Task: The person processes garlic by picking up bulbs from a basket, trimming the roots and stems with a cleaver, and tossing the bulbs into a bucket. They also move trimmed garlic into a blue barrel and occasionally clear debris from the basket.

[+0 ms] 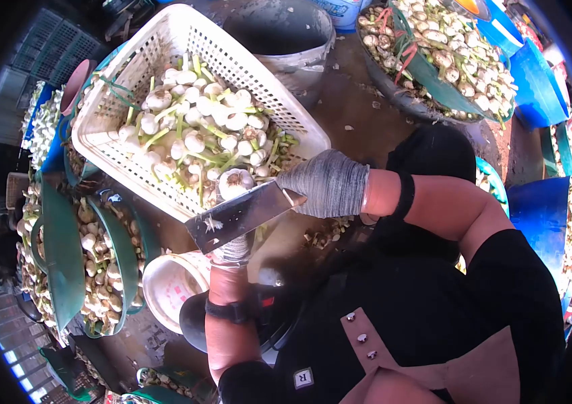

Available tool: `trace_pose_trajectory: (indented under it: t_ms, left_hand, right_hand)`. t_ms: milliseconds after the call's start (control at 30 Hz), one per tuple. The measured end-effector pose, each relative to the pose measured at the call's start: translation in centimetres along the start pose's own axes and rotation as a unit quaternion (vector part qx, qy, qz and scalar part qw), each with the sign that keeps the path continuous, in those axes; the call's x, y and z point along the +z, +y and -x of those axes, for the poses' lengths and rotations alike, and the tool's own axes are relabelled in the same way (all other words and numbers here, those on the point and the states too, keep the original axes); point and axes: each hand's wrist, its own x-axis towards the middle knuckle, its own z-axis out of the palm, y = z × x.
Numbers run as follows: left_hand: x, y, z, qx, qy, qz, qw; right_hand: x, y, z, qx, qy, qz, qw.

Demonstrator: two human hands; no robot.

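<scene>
A broad cleaver (235,217) with bits of peel on its blade is in my right hand (326,183), gloved in grey, the fingers wrapped round its handle. Below the blade my left hand (234,250), also gloved, is mostly covered by the cleaver; its fingers and what they hold are hidden. One large garlic bulb (236,183) shows just above the blade's upper edge, in front of the basket. The white perforated basket (107,145) is tilted and holds a heap of trimmed garlic bulbs (195,141) with short green stems.
A white bucket (175,289) stands at the lower left of the basket. Green tubs of garlic (103,269) are on the left. A grey bucket (279,34) is behind, a tub of garlic (448,50) at the upper right, and a blue container (538,215) at the right.
</scene>
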Motion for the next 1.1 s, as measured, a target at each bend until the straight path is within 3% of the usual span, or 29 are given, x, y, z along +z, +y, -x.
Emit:
trace_pose_trajectory:
  t_ms: [133,233,467,533,667,733,767,800,833,867,900,933,967,1000,1033,1100]
  left_hand:
    - [0.3,-1.4,1.9,-0.031,0.0,0.029,0.999]
    - [0.2,-1.8,2.3,-0.042,-0.006,0.034,0.999]
    - [0.5,-1.6,2.2,-0.029,-0.034,0.02,0.999]
    - [0.6,-1.5,2.4,-0.021,-0.056,0.01,0.998]
    - [0.8,-1.6,2.9,0.045,-0.148,-0.064,0.986]
    - [-0.1,-2.1,3.9,0.173,-0.207,-0.187,0.945]
    - [-3.5,3.0,1.1,0.167,-0.147,-0.184,0.957]
    - [-6.2,4.8,0.7,0.172,-0.156,-0.184,0.955]
    - [-9.1,5.9,1.6,-0.067,-0.113,-0.078,0.988]
    - [-10.9,6.4,2.8,-0.312,-0.051,0.035,0.948]
    - [-13.1,5.1,3.7,-0.357,-0.017,0.054,0.932]
    - [-15.7,3.1,4.7,-0.398,0.015,0.069,0.915]
    - [-17.6,1.9,5.9,-0.393,-0.041,-0.11,0.912]
    - [-19.1,1.1,6.7,-0.37,-0.105,-0.286,0.878]
    - [-19.0,0.0,7.0,-0.324,-0.126,-0.371,0.861]
    - [-15.2,0.0,4.4,-0.199,-0.071,-0.297,0.931]
  right_hand:
    - [1.6,1.1,0.6,-0.053,0.076,-0.012,0.996]
    - [0.5,0.6,0.5,-0.04,0.032,-0.005,0.999]
    - [-0.1,0.0,0.4,-0.044,0.07,-0.014,0.996]
    - [0.8,0.5,0.5,-0.07,0.11,-0.01,0.991]
    - [3.3,2.8,0.5,-0.097,0.099,-0.02,0.99]
    - [3.5,3.4,-0.1,0.124,-0.079,0.077,0.986]
    - [5.6,9.4,0.0,0.1,-0.05,0.106,0.988]
    - [8.0,14.9,0.6,0.086,-0.018,0.132,0.987]
    - [7.4,13.6,1.3,0.098,-0.015,0.124,0.987]
    - [4.8,11.8,1.7,0.148,0.045,0.038,0.987]
    - [2.7,10.8,1.2,0.183,0.102,-0.044,0.977]
    - [2.2,10.4,0.7,0.173,0.098,-0.042,0.979]
    - [2.3,10.0,0.7,0.202,0.107,-0.069,0.971]
    - [2.8,9.6,0.9,0.237,0.116,-0.101,0.959]
    - [3.4,9.1,0.8,0.218,0.117,-0.17,0.954]
    - [2.8,6.6,-0.1,0.193,0.106,-0.164,0.962]
